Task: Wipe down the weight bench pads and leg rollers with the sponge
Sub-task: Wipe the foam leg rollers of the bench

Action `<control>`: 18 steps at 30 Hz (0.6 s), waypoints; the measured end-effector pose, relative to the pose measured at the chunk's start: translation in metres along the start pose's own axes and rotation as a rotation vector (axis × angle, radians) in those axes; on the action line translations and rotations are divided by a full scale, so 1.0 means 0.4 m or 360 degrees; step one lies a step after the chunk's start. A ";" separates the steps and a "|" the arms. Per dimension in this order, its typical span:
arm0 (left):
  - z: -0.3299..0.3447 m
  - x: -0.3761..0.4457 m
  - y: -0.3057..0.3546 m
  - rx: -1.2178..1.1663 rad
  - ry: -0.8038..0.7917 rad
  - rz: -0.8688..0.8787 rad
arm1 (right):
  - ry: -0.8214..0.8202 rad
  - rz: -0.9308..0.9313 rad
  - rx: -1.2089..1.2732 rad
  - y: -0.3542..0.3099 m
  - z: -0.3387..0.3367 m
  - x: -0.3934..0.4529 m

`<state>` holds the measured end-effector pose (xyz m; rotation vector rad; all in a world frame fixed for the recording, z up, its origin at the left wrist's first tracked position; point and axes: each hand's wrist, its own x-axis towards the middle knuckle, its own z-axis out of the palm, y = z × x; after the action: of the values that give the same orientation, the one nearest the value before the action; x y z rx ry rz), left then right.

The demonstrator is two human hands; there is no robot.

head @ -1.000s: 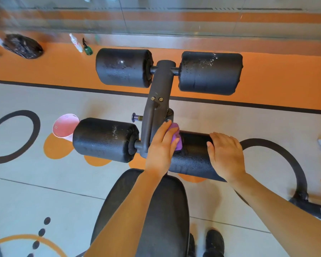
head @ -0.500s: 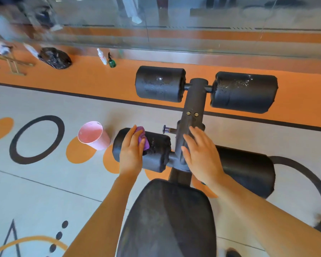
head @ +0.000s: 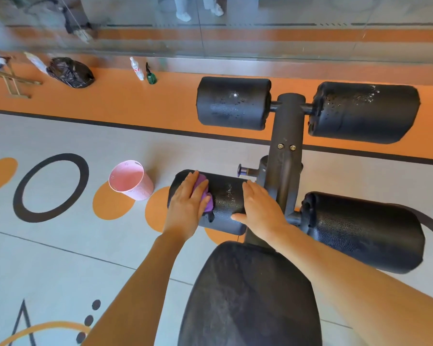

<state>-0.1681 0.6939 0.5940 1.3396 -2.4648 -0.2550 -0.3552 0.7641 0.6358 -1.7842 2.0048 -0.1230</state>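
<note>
The purple sponge [head: 205,193] has been carried by the left hand [head: 189,206] from the right lower roller to the left lower roller [head: 225,203], where the right hand [head: 260,211] has also been placed.

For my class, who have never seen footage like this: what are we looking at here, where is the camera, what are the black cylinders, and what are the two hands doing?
The camera sits on the person's head and looks down, so you see their own two bare arms. No robot is involved.

The black cushion at the bottom is the weight bench pad. A dark metal post rises from it and carries four padded cylinders, the leg rollers.

The left hand presses a purple sponge onto the near left roller, with fairly straight fingers. The right hand rests flat on the same roller, likely steadying it.

The two far rollers show droplets, so they look wet.

On the floor stand a pink bucket, two bottles and a black bag.
</note>
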 end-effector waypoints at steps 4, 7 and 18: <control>0.026 0.034 0.035 -0.0117 -0.0056 0.0051 | 0.0065 -0.0038 -0.0095 -0.002 -0.003 -0.005; 0.039 0.056 0.072 -0.0050 -0.0150 0.0247 | 0.0218 -0.0127 -0.0314 0.012 -0.002 -0.003; 0.039 0.066 0.035 0.0077 -0.0130 0.0321 | 0.0282 -0.0162 -0.0349 0.032 0.014 -0.002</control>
<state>-0.1982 0.6793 0.5887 1.1075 -2.6665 -0.2061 -0.3647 0.7682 0.6264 -2.0785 2.1184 -0.0995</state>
